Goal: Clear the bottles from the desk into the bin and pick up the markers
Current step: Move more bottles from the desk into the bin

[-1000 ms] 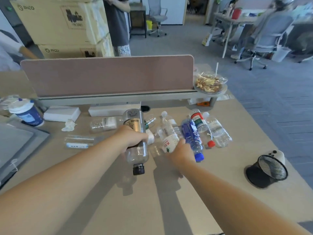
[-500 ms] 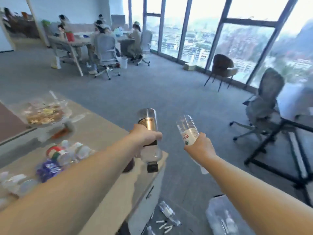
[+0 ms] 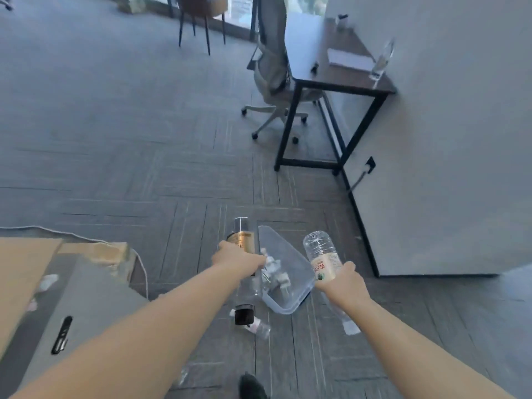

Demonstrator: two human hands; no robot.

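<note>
1. Over the floor beside the desk, both arms extend toward a clear plastic bin; half a second ago they had only cleared the desk edge.
2. Left hand: fingers wrapped round a gold-labelled bottle, black cap downward, at the bin's left rim.
3. Right hand: fingers closed round a clear water bottle, base upward, just right of the bin.
4. Bin contents: a few bottles, blurred.
5. Loose bottle lies on the carpet near the bin.
6. Judgement: carry phase finished, release over the bin next; markers not identifiable.
</note>
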